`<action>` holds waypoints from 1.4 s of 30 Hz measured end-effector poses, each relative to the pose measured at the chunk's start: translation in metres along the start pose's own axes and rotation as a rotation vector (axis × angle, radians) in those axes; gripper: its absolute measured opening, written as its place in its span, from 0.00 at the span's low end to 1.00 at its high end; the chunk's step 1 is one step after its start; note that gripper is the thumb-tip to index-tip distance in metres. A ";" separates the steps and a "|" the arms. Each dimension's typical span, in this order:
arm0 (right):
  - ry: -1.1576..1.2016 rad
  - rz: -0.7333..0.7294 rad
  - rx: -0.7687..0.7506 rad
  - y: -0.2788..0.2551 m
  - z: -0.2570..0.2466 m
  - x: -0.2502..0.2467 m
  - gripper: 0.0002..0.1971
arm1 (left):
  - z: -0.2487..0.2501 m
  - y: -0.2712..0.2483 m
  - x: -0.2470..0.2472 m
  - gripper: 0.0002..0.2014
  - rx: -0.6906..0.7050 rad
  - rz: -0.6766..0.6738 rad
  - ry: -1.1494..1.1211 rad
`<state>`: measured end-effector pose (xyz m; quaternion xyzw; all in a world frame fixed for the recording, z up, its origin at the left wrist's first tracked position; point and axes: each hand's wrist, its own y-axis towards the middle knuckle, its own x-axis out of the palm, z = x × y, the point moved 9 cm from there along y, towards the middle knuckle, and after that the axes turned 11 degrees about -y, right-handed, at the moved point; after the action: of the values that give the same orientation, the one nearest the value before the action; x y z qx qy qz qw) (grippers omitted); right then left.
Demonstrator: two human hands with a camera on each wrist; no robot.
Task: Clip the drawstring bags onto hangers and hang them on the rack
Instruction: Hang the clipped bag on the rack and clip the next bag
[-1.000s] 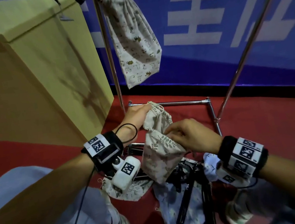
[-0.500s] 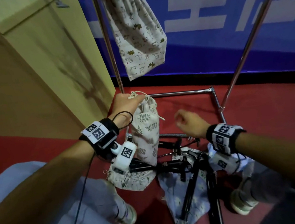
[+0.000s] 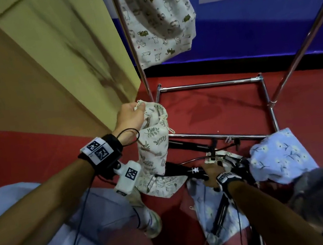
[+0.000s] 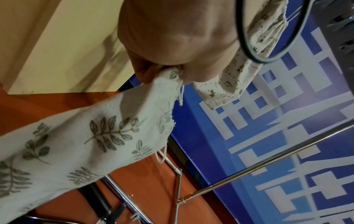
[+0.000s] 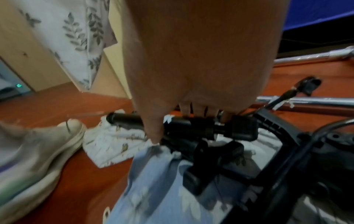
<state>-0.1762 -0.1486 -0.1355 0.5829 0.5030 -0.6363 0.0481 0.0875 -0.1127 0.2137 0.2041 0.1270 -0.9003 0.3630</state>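
Note:
My left hand (image 3: pixel 136 109) pinches the gathered top of a cream leaf-print drawstring bag (image 3: pixel 153 146), which hangs down from it above the red floor. The left wrist view shows the same pinch of my left hand (image 4: pixel 162 72) on the leaf-print bag (image 4: pixel 76 136). My right hand (image 3: pixel 211 168) is low on a pile of black clip hangers (image 3: pixel 182 147). In the right wrist view the fingers (image 5: pixel 199 108) curl round the bar of a black hanger (image 5: pixel 184 124). A cream animal-print bag (image 3: pixel 159 18) hangs on the rack.
The rack's chrome uprights (image 3: pixel 134 49) and base bars (image 3: pixel 209 84) stand ahead. A tall cardboard box (image 3: pixel 44 66) is close on the left. A second leaf-print bag (image 3: pixel 163 185) and two blue floral bags (image 3: pixel 281 157) lie around the hangers. My shoe (image 3: pixel 152 220) is nearby.
My right hand let go of the leaf-print bag and dropped to the hanger pile, gripping a hanger. The left hand keeps the bag, which now hangs straight.

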 end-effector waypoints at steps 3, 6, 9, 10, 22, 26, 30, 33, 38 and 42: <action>-0.113 -0.012 0.055 0.002 0.003 0.003 0.39 | -0.009 0.011 0.000 0.18 -0.042 -0.014 -0.015; -0.203 -0.048 0.074 0.004 0.002 0.002 0.36 | -0.018 0.022 0.001 0.22 -0.123 -0.033 -0.159; -0.247 -0.057 0.086 0.005 -0.003 0.008 0.37 | -0.019 0.027 0.003 0.22 -0.152 -0.073 -0.267; -0.250 -0.042 0.095 0.003 -0.004 0.006 0.35 | -0.020 0.029 0.002 0.24 -0.152 -0.072 -0.264; -0.086 0.312 0.326 -0.069 0.074 -0.175 0.23 | 0.056 0.016 -0.085 0.19 0.169 0.220 -0.030; -0.092 0.313 0.365 -0.128 0.106 -0.254 0.17 | 0.073 0.010 -0.114 0.24 0.205 0.287 -0.143; -0.020 0.318 0.355 -0.177 0.121 -0.311 0.19 | 0.085 0.001 -0.121 0.21 0.212 0.310 -0.214; 0.102 0.308 0.301 -0.209 0.114 -0.329 0.16 | 0.090 -0.008 -0.110 0.22 0.209 0.271 -0.218; 0.477 0.442 0.343 -0.241 0.104 -0.317 0.11 | 0.092 -0.016 -0.080 0.19 0.263 0.149 -0.148; 0.830 0.529 0.277 -0.232 0.095 -0.303 0.05 | 0.090 -0.016 -0.057 0.17 0.254 0.093 -0.116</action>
<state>-0.2963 -0.2602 0.2218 0.8949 0.2259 -0.3777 -0.0739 0.0885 -0.1008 0.3209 0.2015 -0.0185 -0.9017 0.3822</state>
